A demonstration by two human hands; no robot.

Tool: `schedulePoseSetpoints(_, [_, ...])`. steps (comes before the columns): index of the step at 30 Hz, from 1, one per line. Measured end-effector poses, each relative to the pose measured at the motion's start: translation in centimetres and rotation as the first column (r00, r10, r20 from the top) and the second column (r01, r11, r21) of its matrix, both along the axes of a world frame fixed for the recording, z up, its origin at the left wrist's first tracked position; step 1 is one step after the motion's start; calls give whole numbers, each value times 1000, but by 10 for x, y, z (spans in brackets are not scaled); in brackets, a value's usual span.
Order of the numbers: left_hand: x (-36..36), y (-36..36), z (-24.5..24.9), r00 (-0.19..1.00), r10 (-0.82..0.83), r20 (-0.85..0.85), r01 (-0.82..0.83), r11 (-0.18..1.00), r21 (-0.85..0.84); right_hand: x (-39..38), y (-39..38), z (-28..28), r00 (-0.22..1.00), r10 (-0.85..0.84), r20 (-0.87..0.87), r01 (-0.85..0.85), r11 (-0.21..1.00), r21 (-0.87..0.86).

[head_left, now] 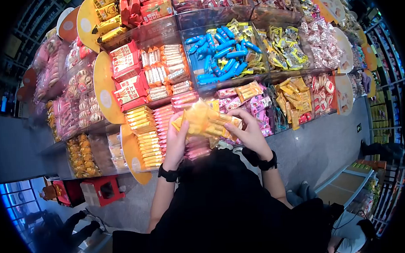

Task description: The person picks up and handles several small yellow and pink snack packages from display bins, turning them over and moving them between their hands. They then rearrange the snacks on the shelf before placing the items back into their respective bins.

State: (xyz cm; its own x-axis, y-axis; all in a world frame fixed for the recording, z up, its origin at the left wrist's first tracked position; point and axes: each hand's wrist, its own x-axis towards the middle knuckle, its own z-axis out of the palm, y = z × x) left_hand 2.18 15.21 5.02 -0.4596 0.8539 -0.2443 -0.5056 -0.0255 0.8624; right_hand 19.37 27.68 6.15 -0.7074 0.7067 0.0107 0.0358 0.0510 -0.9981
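Several yellow snack packets [204, 120] are held between my two hands, above the front bins of the display. My left hand [178, 139] has its fingers closed round their left side. On the right side my right hand [249, 132] pinches the packets between thumb and fingers. Stacked yellow packets [145, 138] and pink packets [165, 121] lie in the bins to the left of and below my hands. Pink and purple packets [259, 107] lie just beyond my right hand. The bin surface right under the held packets is partly hidden.
Blue wrapped sweets [226, 51] fill a middle bin of the clear display. Red packages [126, 62] stand left of it. Orange rounded panels [107, 92] stick up between bins. A red stool [107, 190] is on the floor at left. People are partly visible at both lower corners.
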Motion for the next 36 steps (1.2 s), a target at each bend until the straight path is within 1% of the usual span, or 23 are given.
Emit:
schedulePoseSetpoints(1, [-1,0,2,994,-2,106,1,1000,15,2,0,0,1000,-2,26,2,1000,-2])
schedulePoseSetpoints(2, [-3,0,-2,993,-1,117,-4,999,41,2,0,0,999,-13,31,13,1000,-11])
schedulePoseSetpoints(4, [-2,0,0,993,6,119,-10,1000,29,4,0,1,999,-24,37,25,1000,-19])
schedulePoseSetpoints(7, [-1,-1,3,994,7,110,-7,1000,-2,4,0,3,998,19,59,-16,999,-51])
schedulePoseSetpoints(9, [0,0,-2,998,1,61,0,1000,-11,3,-1,4,987,-153,-56,147,984,-104])
schedulePoseSetpoints(10, [0,1,0,996,6,85,-5,1000,-17,3,2,-2,963,-247,-105,242,968,-62])
schedulePoseSetpoints(11, [0,1,1,996,4,89,-2,1000,-21,1,3,8,935,-296,-196,261,947,-187])
schedulePoseSetpoints(14, [-1,1,2,988,7,155,-2,999,-32,3,9,11,924,-317,-215,264,934,-242])
schedulePoseSetpoints(16, [-2,1,0,988,-24,155,29,999,-27,1,7,6,965,-217,-146,206,975,-84])
schedulePoseSetpoints(17, [-2,2,-1,987,-48,152,52,998,-19,1,3,6,985,-161,-67,144,967,-212])
schedulePoseSetpoints(18, [0,3,1,987,-52,155,56,998,-21,-3,1,1,992,-112,-63,109,993,-47])
schedulePoseSetpoints(19, [2,4,5,984,-55,167,58,998,-14,-9,-1,-4,997,-62,-50,67,991,119])
schedulePoseSetpoints(21, [4,5,6,982,-55,179,57,998,-10,-17,-6,-3,997,-70,-34,73,991,113])
schedulePoseSetpoints(22, [5,5,5,985,-60,160,63,998,-15,-19,-7,-2,996,-83,33,70,956,286])
schedulePoseSetpoints(23, [5,6,4,988,-65,138,68,997,-20,-22,-8,-1,990,-107,93,54,891,450])
schedulePoseSetpoints(24, [6,5,12,979,-72,190,79,996,-29,-24,-10,-2,987,-129,92,65,860,507])
schedulePoseSetpoints(25, [6,5,11,980,-69,188,76,997,-32,-27,-13,-2,988,-125,90,63,861,504])
schedulePoseSetpoints(27, [7,6,6,994,-105,-30,104,993,-56,-30,-15,-3,990,-138,30,108,880,462])
schedulePoseSetpoints(28, [7,7,-6,994,-100,-46,101,994,29,-31,-16,-5,991,-130,26,103,881,461])
schedulePoseSetpoints(29, [8,9,-6,995,-88,-53,90,996,26,-31,-16,-8,989,-140,42,107,888,448])
schedulePoseSetpoints(31, [9,9,-6,996,-86,3,86,996,2,-33,-16,-10,990,-134,48,101,898,429])
schedulePoseSetpoints(32, [8,7,-1,995,-90,45,92,995,-41,-34,-16,-11,988,-141,65,101,900,425])
schedulePoseSetpoints(36, [9,8,1,997,-67,-41,65,997,-46,-37,-19,-10,981,-146,127,78,898,433])
